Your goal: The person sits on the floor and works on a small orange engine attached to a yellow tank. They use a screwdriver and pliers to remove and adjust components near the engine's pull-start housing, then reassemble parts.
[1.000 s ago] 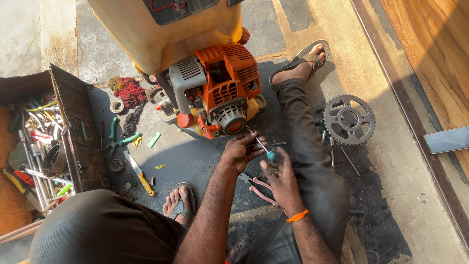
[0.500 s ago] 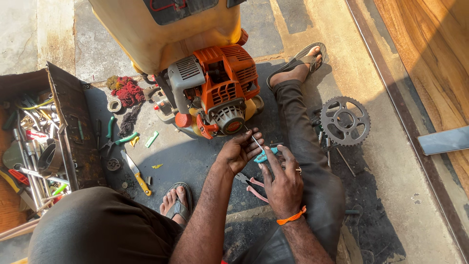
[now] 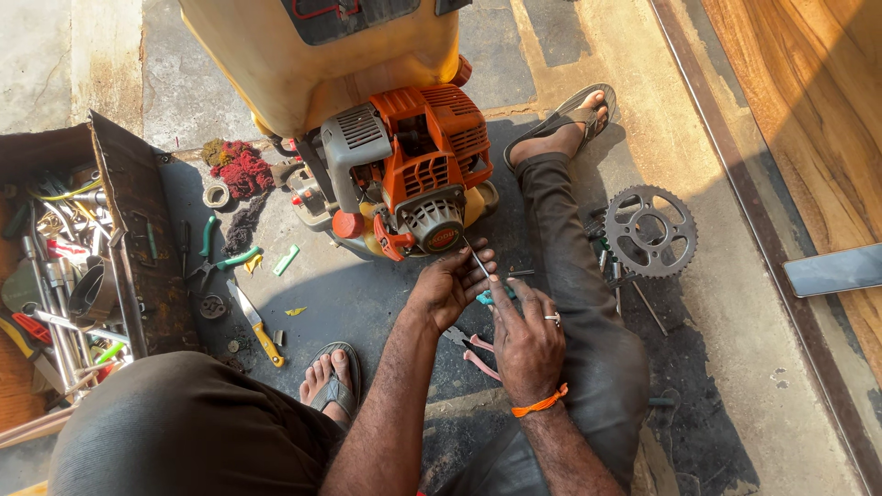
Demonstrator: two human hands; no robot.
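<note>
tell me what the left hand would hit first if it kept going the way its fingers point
Probably the orange engine's round starter housing: the left hand points up and forward with the thin screwdriver angled at it. Depth is unclear from overhead.

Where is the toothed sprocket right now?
The sprocket lies flat on the floor, right of centre in the head view, just beyond the person's outstretched leg.

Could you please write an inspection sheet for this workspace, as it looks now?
Surface: concrete floor, dusty, dark stains.
Job's things: screwdriver held in both hands; orange engine under yellow tank.
Clutter: pliers, sprocket, knife, open toolbox full of tools.
Grippers: left hand and right hand meet at the screwdriver.
Cables: nothing seen.
Surroundings: wooden panel at right.
</note>
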